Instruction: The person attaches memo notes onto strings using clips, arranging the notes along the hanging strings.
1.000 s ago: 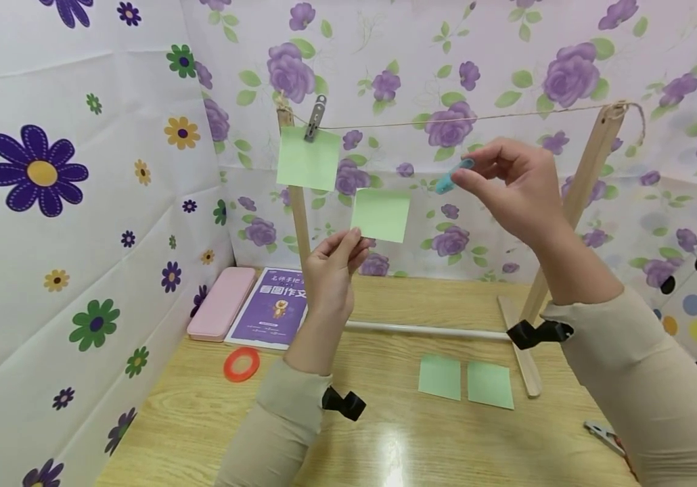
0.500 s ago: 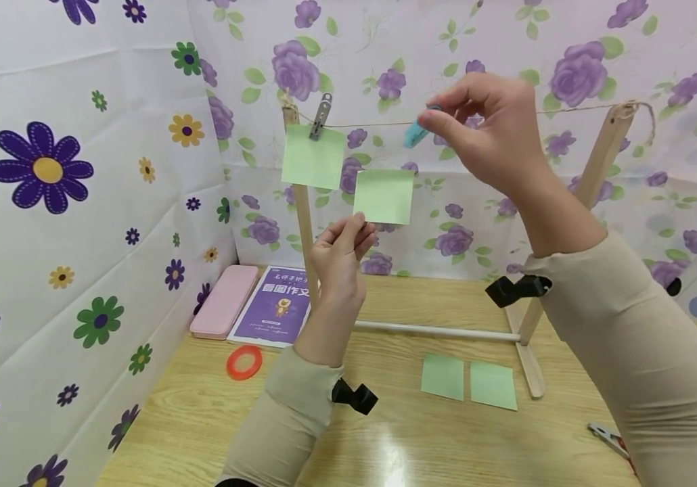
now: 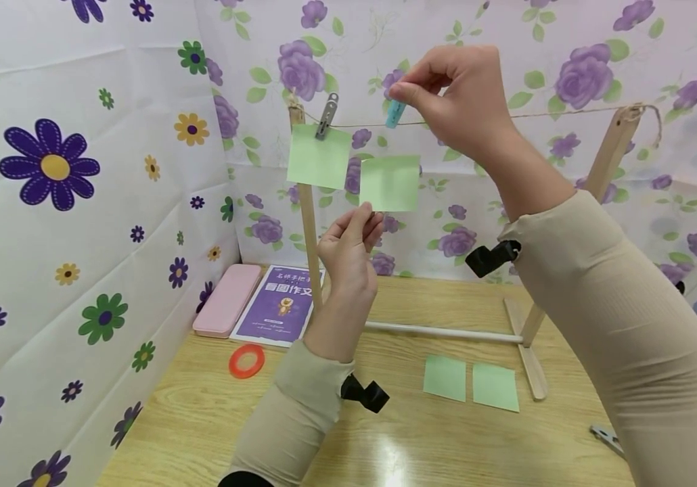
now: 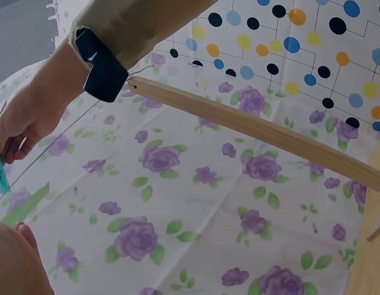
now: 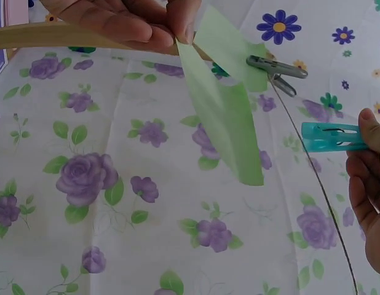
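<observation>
Between thumb and fingers, my left hand [image 3: 348, 253] pinches the lower left corner of a green paper square [image 3: 390, 184], held just below the string [image 3: 525, 115]. My right hand [image 3: 467, 95] pinches a blue clothespin [image 3: 394, 113] by its upper end; its lower end is at the string. In the right wrist view the clothespin [image 5: 331, 136] lies close to the string, and the paper [image 5: 224, 117] curves away from the left fingertips. To the left, a grey metal clip [image 3: 327, 116] holds another green square [image 3: 319, 157] on the string.
Wooden posts [image 3: 610, 152] carry the string, with a white bar [image 3: 446, 331] low between them. Two green squares [image 3: 444, 377] lie on the table. A pink case [image 3: 227, 301], purple book [image 3: 275, 308], red ring [image 3: 246, 361] and another clip [image 3: 607, 438] lie around.
My right hand has moved left and up, bringing the blue clothespin from below the string to it. My left hand has raised the green paper square toward the string.
</observation>
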### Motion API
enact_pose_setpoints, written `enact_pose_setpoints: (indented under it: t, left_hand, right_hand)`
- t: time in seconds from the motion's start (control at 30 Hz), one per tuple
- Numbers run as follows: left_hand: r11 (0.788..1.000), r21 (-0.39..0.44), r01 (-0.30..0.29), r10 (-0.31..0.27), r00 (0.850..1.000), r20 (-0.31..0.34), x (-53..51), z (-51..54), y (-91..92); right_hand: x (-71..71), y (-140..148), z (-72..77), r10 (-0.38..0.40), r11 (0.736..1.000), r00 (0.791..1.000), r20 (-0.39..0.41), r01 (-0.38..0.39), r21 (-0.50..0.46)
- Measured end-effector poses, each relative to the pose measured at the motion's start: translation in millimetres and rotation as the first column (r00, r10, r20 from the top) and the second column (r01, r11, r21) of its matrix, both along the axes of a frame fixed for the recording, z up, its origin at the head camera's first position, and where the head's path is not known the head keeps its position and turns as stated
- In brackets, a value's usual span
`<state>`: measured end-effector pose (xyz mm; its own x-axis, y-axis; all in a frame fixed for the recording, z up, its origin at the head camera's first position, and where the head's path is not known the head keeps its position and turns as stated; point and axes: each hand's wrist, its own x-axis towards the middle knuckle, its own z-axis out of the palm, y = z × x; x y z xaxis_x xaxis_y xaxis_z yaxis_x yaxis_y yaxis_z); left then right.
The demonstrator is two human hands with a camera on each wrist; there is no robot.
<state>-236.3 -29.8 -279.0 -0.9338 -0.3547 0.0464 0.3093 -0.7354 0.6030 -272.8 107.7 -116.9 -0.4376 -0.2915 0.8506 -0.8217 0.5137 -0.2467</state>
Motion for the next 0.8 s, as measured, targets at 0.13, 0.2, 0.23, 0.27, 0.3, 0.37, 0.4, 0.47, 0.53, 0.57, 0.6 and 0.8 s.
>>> enact_pose_setpoints:
  t: [0.13,0.2,0.23,0.27,0.3,0.37,0.4,0.47,0.53,0.57,0.6,0.8]
  left_hand:
    - [1.0,-0.001,-0.008,0.008,1.0,0.001,0.6,0.8,3.0]
    - [1.0,-0.001,-0.014,0.014,1.0,-0.001,0.7,1.3,3.7]
    - [1.0,-0.001,-0.017,0.017,1.0,-0.003,0.6,1.9,3.9]
    - [1.0,-0.001,-0.018,0.018,1.0,-0.004,0.5,2.4,4.0]
    - [1.0,0.0,-0.018,0.018,1.0,-0.007,0.2,3.1,4.0]
    - [1.0,0.004,-0.018,0.018,1.0,-0.012,-0.3,4.9,3.9]
    - [1.0,0.006,-0.019,0.019,1.0,-0.014,-0.7,5.9,3.9]
    - [1.0,0.011,-0.019,0.019,1.0,-0.019,-1.2,7.8,4.2]
    - [1.0,0.013,-0.022,0.022,1.0,-0.021,-1.6,9.4,4.6]
    - [1.0,0.013,-0.024,0.024,0.999,-0.022,-1.8,10.2,4.9]
    - [1.0,0.013,-0.026,0.026,0.999,-0.022,-2.0,10.7,5.1]
    - [0.999,0.016,-0.048,0.048,0.998,-0.034,-3.3,12.7,4.8]
  right_hand:
    - [-5.1,-2,1.7,-0.037,0.999,0.996,0.082,0.036,0.018]
    - [-6.4,-3,2.0,-0.044,0.999,0.993,0.11,0.041,0.029]
    - [-6.8,-3,2.2,-0.047,0.998,0.992,0.12,0.043,0.034]
    - [-7.0,-3,2.4,-0.048,0.998,0.99,0.129,0.044,0.037]
    - [-7.2,-3,2.6,-0.048,0.998,0.99,0.135,0.043,0.038]
    - [-7.5,-3,3.5,-0.054,0.998,0.988,0.145,0.048,0.045]
    - [-7.6,-3,4.0,-0.054,0.998,0.987,0.151,0.048,0.049]
    - [-8.1,-2,5.0,-0.053,0.997,0.986,0.16,0.044,0.059]
    - [-8.4,-2,5.9,-0.057,0.997,0.984,0.169,0.045,0.07]
    - [-8.6,-2,6.2,-0.058,0.996,0.983,0.173,0.045,0.075]
    - [-8.7,-2,6.5,-0.059,0.996,0.983,0.176,0.045,0.08]
    - [-10.1,-3,6.6,-0.076,0.991,0.976,0.203,0.051,0.126]
